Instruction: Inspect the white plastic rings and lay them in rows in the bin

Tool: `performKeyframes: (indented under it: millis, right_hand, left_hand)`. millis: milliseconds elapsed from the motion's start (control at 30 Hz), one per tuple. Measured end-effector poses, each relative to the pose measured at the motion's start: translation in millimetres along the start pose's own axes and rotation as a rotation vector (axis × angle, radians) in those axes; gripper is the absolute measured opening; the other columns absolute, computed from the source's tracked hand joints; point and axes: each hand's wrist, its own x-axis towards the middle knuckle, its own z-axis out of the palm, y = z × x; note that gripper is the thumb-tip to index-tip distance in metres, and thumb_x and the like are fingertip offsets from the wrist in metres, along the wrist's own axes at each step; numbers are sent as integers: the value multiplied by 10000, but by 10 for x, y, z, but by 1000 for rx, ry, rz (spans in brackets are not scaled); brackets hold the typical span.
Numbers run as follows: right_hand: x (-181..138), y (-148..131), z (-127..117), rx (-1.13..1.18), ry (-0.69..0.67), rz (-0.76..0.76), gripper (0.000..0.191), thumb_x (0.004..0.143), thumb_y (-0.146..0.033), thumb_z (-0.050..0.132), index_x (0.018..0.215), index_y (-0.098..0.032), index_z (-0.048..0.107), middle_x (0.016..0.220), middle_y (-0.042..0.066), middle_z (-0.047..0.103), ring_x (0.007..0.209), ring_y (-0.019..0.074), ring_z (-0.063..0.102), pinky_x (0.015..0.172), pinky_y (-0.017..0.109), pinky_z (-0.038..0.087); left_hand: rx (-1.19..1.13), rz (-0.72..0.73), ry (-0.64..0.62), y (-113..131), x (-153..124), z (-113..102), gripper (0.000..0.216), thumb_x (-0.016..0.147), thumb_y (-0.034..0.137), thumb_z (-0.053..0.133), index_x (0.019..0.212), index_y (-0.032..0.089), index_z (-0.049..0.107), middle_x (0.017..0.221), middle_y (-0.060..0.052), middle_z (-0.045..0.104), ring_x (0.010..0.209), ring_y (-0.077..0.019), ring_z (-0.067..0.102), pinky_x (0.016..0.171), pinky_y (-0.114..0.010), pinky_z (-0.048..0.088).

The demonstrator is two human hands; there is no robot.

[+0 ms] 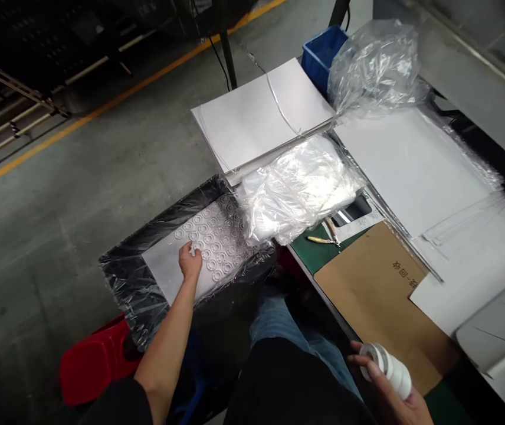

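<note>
My left hand [189,260] reaches down into a black box lined with clear plastic [125,277]. Its fingers are pinched on one of several small white rings [217,236] lying on a white sheet [164,268] in that box. My right hand [387,383] rests near the table's front edge, curled around a short stack of white rings [387,366] shaped like a roll.
A brown envelope [380,295] lies on the green table beside my right hand. Stacks of white sheets [261,112], crumpled clear bags [299,186], a blue bin [321,53] and a red stool [93,360] surround the spot. My legs fill the gap between box and table.
</note>
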Motion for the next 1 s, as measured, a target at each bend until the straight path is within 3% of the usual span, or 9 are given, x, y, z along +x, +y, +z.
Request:
performKeyframes:
  millis: [100, 200, 300, 400, 500, 633, 867, 1000]
  right_hand:
    - [72, -11, -112, 68, -81, -81, 470, 761, -624, 845, 882, -170, 859, 1232, 164, 792, 1123, 347, 737, 860, 305, 645]
    - [134, -88, -190, 155, -193, -188, 469, 789, -613, 822, 914, -163, 866, 1247, 195, 780, 1146, 371, 727, 900, 369, 633]
    - [119, -235, -232, 222, -274, -296, 409, 793, -553, 851, 951, -176, 868, 1270, 183, 776, 1040, 329, 756, 926, 398, 620]
    - [62, -405, -297, 282, -336, -412, 344, 795, -507, 874, 939, -195, 868, 1158, 144, 813, 1077, 322, 745, 957, 406, 604]
    - [20, -524, -425, 345, -347, -494, 326, 765, -494, 903, 907, -203, 868, 947, 100, 824, 922, 289, 757, 870, 397, 620]
    - [-26, -554, -650, 455, -340, -594, 321, 735, -492, 924, 876, -210, 866, 1035, 98, 822, 993, 302, 751, 881, 389, 611]
    - [-72, -538, -944, 519, -253, -642, 297, 645, -398, 986, 759, -192, 805, 949, 52, 740, 842, 220, 667, 777, 322, 562]
    - [-50, -544, -1018, 595, -238, -683, 253, 683, -382, 967, 808, -209, 832, 1076, 71, 745, 951, 249, 686, 875, 349, 553]
  left_hand:
    - [-133, 214, -117, 525, -794, -39, 359, 1018, 354, 658, 1321, 163, 643, 1349, -129, 675, 1207, -287, 675, 1054, -538, 562]
    - [-287, 527, -448, 1122, -1730, -23, 345, 956, 376, 702, 1262, 215, 699, 1204, -97, 758, 1040, -232, 746, 957, -417, 627]
    - [-417, 840, -779, 1688, -2534, -13, 613, 766, 477, 893, 1304, 240, 718, 1280, -114, 756, 1143, -282, 735, 987, -412, 630]
    - [-510, 1031, -942, 2134, -3017, -45, 640, 797, 472, 892, 1358, 241, 686, 1331, -145, 726, 1241, -311, 691, 1095, -461, 572]
    - [-564, 1132, -993, 2454, -3225, -53, 464, 905, 389, 805, 1330, 248, 681, 1295, -140, 715, 1206, -291, 695, 1074, -451, 571]
    - [-528, 1224, -1070, 2716, -3368, -9, 540, 886, 357, 821, 1385, 258, 643, 1317, -136, 698, 1213, -300, 681, 1056, -437, 570]
    - [-538, 1345, -1204, 2891, -3562, 114, 571, 894, 337, 808, 1427, 274, 613, 1347, -130, 662, 1260, -304, 635, 1078, -424, 532]
    - [-556, 1273, -1212, 2956, -3627, 121, 533, 869, 288, 842, 1369, 279, 657, 1321, -111, 668, 1261, -296, 637, 1062, -392, 535]
